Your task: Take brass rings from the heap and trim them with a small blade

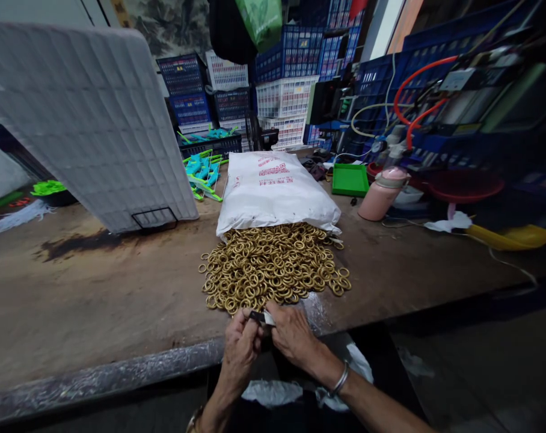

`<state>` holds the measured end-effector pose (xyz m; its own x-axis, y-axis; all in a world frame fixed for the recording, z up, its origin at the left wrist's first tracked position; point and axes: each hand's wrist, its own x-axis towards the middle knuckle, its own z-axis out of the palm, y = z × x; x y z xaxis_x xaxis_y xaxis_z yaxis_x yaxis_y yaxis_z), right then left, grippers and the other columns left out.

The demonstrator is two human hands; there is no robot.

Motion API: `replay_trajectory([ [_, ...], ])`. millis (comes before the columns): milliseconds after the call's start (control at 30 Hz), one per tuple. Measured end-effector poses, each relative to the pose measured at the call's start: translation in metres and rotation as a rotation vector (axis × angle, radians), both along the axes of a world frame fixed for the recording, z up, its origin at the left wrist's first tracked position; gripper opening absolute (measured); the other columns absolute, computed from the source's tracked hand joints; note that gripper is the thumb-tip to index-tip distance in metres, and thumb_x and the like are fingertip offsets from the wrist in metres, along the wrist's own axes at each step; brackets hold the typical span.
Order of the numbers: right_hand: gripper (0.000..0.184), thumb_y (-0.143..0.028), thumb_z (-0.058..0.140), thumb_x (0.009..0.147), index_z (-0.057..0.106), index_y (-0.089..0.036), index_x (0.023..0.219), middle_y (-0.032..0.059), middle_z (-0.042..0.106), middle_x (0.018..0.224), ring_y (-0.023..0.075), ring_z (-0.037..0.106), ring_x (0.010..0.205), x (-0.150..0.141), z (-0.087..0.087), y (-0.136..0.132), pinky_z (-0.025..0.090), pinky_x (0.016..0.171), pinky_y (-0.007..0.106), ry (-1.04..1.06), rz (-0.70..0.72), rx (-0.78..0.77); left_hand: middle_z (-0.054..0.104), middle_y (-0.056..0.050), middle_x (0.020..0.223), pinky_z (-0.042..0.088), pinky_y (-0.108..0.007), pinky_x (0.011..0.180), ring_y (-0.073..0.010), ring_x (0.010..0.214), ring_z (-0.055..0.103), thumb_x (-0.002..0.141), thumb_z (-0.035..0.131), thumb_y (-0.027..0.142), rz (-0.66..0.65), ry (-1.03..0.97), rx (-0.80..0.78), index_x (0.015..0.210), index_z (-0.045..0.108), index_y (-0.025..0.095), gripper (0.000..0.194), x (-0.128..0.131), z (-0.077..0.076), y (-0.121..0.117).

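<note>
The work position is at the near edge of a brown worktop point(142, 300), where the person's two hands meet in front of me. The left hand point(242, 344) has thumb and fingers closed on the black end of a small black-and-white item point(260, 317); the right hand point(294, 337) grips near its white end. Finger spacing on both hands is narrow; whether the item is one part or two, I cannot tell. The item is located between the fingertips, just in front of the near border of a pile of gold-coloured rings point(273, 267). The rings lie loose, overlapping, on the worktop, with a few single ones at the sides. Directly behind, a white sack point(277, 189) with red print lies flat, its near edge adjoining the pile. A silver bangle point(340, 380) encircles the right wrist. To the left of the sack stands a pale quilted panel point(88, 120), tilted; blue and bright green pieces point(205, 172) are grouped between the two. To the right of the sack are a green tray point(349, 179) and, nearer, a pink bottle point(381, 195), standing upright. Blue and white crates point(286, 96) are stacked at the rear.
</note>
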<state>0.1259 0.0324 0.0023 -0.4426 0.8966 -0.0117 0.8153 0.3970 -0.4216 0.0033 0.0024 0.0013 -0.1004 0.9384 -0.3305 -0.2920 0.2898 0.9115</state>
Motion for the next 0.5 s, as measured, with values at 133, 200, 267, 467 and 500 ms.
replay_trajectory([
  [133, 0.032, -0.010, 0.042, 0.066, 0.047, -0.017, 0.096, 0.0051, 0.061, 0.078, 0.0168, 0.053, 0.070, 0.004, -0.004, 0.001, 0.023, 0.057, 0.025, -0.019, 0.038, -0.002, 0.045, 0.008, 0.047, 0.020, -0.014, 0.036, -0.0023, 0.036, 0.031, 0.068, 0.059, 0.046, -0.002, 0.039, 0.001, 0.065, 0.044, 0.018, 0.032, 0.000, 0.003, -0.006],
  [200, 0.029, -0.010, 0.041, 0.068, 0.047, -0.016, 0.095, 0.0056, 0.061, 0.078, 0.0168, 0.053, 0.070, 0.007, -0.007, 0.004, 0.023, 0.057, 0.025, -0.020, 0.026, 0.003, 0.044, 0.008, 0.047, 0.018, -0.014, 0.035, -0.0018, 0.035, 0.029, 0.070, 0.058, 0.045, -0.043, 0.005, -0.005, 0.066, 0.044, 0.017, 0.031, 0.000, 0.007, -0.014],
  [267, 0.023, -0.010, 0.040, 0.070, 0.048, -0.016, 0.090, 0.0054, 0.060, 0.074, 0.0163, 0.053, 0.067, 0.009, -0.008, 0.007, 0.022, 0.055, 0.025, -0.030, -0.017, 0.008, 0.043, 0.008, 0.046, 0.016, -0.014, 0.035, -0.0014, 0.034, 0.027, 0.073, 0.058, 0.044, -0.125, -0.084, -0.005, 0.069, 0.046, 0.017, 0.029, 0.000, 0.012, -0.023],
  [467, 0.025, -0.005, 0.040, 0.063, 0.048, -0.018, 0.082, 0.0026, 0.059, 0.069, 0.0143, 0.051, 0.061, -0.002, -0.001, 0.013, 0.022, 0.054, 0.025, 0.001, -0.064, 0.071, 0.050, 0.005, 0.056, 0.018, -0.014, 0.033, -0.0021, 0.037, 0.032, 0.071, 0.062, 0.041, -0.075, -0.348, -0.081, 0.074, 0.047, 0.018, 0.027, -0.008, 0.018, -0.030],
  [500, 0.027, -0.004, 0.040, 0.062, 0.048, -0.018, 0.083, 0.0025, 0.060, 0.070, 0.0143, 0.052, 0.062, -0.005, 0.001, 0.013, 0.022, 0.055, 0.025, 0.014, -0.059, 0.088, 0.051, 0.004, 0.059, 0.019, -0.014, 0.033, -0.0025, 0.038, 0.034, 0.071, 0.062, 0.041, -0.051, -0.362, -0.085, 0.074, 0.047, 0.018, 0.027, -0.010, 0.018, -0.030],
])
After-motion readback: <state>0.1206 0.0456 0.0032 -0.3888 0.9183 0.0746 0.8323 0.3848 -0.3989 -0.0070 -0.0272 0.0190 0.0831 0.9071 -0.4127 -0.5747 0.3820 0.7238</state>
